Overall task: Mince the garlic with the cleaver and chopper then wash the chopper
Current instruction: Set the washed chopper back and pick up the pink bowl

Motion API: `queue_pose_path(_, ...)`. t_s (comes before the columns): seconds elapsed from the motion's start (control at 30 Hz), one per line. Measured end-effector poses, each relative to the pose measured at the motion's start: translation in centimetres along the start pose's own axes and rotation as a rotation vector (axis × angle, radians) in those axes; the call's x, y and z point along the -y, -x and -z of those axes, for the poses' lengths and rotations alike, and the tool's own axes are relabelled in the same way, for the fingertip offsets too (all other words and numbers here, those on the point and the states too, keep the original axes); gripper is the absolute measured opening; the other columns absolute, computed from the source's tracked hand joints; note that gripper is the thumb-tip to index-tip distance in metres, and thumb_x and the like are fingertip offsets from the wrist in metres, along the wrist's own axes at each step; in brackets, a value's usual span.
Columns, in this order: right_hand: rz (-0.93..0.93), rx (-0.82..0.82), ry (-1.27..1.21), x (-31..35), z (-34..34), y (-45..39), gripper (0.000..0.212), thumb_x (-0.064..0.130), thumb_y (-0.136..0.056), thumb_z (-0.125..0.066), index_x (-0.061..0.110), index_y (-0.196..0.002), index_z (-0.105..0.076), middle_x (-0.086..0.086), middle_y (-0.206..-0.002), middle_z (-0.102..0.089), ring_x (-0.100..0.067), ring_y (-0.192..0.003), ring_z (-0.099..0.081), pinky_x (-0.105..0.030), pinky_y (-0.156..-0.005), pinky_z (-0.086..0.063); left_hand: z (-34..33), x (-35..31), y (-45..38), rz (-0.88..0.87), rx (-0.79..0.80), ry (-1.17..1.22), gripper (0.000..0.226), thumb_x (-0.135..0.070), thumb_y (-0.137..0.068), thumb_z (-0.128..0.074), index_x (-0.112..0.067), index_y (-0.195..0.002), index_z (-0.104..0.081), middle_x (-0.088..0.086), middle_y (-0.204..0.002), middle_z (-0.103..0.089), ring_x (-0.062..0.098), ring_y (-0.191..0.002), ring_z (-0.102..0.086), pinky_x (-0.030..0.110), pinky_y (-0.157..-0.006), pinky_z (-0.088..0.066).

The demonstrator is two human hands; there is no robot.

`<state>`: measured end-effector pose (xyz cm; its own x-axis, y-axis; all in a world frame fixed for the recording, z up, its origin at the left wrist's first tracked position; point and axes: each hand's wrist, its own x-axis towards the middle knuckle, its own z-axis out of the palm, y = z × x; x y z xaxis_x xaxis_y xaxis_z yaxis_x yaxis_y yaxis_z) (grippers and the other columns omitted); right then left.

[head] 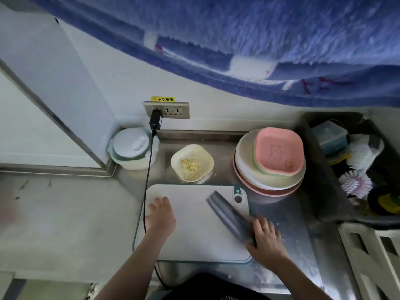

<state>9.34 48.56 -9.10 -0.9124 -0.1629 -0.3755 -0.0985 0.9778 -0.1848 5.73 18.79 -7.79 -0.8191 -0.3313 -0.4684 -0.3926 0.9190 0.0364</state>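
Right hand (265,239) wrapped round cleaver (227,215) handle, blade lying on board (194,230). Left hand (161,215) flat on board, fingers loosely together. Minced garlic (190,166) in bowl (205,156) behind. Chopper: can't tell.

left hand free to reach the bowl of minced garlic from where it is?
Probably yes: the left hand lies open on the cutting board, and nothing stands between it and the garlic bowl just beyond the board's far edge.

A small yellow sticker (163,99) reading "小心触电" sits on the wall just above the power socket (166,110), well beyond the left hand (161,215).
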Motion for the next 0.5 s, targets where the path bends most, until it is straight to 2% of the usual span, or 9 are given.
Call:
queue_pose_path(0.07, -0.01, -0.01, -0.075, -0.1, -0.5, 0.3, 0.06, 0.03, -0.088, -0.047, 0.023, -0.144, -0.029, -0.004, -0.139, -0.039, -0.027, -0.124, -0.038, -0.041, -0.104, -0.034, -0.4, 2.0, 0.2, -0.027, 0.004, 0.046, 0.068, -0.028, -0.091, -0.049, -0.012, -0.147, -0.013, 0.01, -0.15, -0.016, 0.03, -0.138, -0.019, 0.043, -0.105, -0.033)
queue_pose_path(0.1, -0.013, -0.006, -0.12, 0.1, -0.6, 0.4, 0.057, 0.025, -0.091, -0.046, 0.023, -0.145, -0.028, -0.005, -0.139, -0.039, -0.027, -0.124, -0.037, -0.041, -0.104, -0.035, -0.8, 3.2, 0.2, -0.066, 0.052, 0.093, 0.082, -0.036, -0.088, -0.054, -0.015, -0.15, -0.005, 0.007, -0.156, -0.003, 0.03, -0.143, -0.006, 0.046, -0.111, -0.023)
queue_pose_path(0.17, -0.017, -0.019, -0.206, 0.5, -0.8, 0.6, 0.054, 0.02, -0.094, -0.046, 0.024, -0.145, -0.029, -0.006, -0.137, -0.042, -0.027, -0.122, -0.037, -0.04, -0.103, -0.035, -1.1, 5.3, 0.1, -0.178, 0.205, 0.108, 0.118, -0.058, -0.071, -0.067, -0.031, -0.149, 0.018, -0.005, -0.155, 0.026, 0.028, -0.144, 0.023, 0.058, -0.113, -0.004)
queue_pose_path(0.2, -0.021, -0.04, -0.235, 0.7, -0.8, 0.7, 0.054, 0.019, -0.094, -0.048, 0.023, -0.145, -0.031, -0.007, -0.136, -0.044, -0.027, -0.12, -0.038, -0.039, -0.102, -0.035, -1.2, 6.2, 0.0, -0.228, 0.256, 0.057, 0.133, -0.066, -0.061, -0.072, -0.034, -0.146, 0.026, -0.008, -0.15, 0.034, 0.028, -0.141, 0.031, 0.063, -0.111, 0.0)
queue_pose_path(0.3, -0.017, -0.066, -0.273, 1.9, -0.9, 1.2, 0.056, 0.019, -0.09, -0.053, 0.022, -0.143, -0.034, -0.007, -0.13, -0.049, -0.026, -0.117, -0.04, -0.035, -0.098, -0.037, -1.4, 7.6, 0.1, -0.318, 0.258, -0.118, 0.15, -0.068, -0.05, -0.079, -0.028, -0.143, 0.033, 0.003, -0.15, 0.039, 0.032, -0.139, 0.034, 0.067, -0.11, -0.001)
queue_pose_path(0.5, -0.04, -0.024, -0.35, 6.0, -0.6, 2.0, 0.061, 0.031, -0.087, -0.059, 0.026, -0.14, -0.031, -0.005, -0.125, -0.053, -0.027, -0.114, -0.05, -0.036, -0.088, -0.045, -1.8, 8.6, 0.3, -0.334, 0.18, -0.044, 0.152, -0.064, -0.048, -0.081, -0.03, -0.139, 0.036, 0.007, -0.153, 0.034, 0.03, -0.14, 0.032, 0.058, -0.114, 0.001)
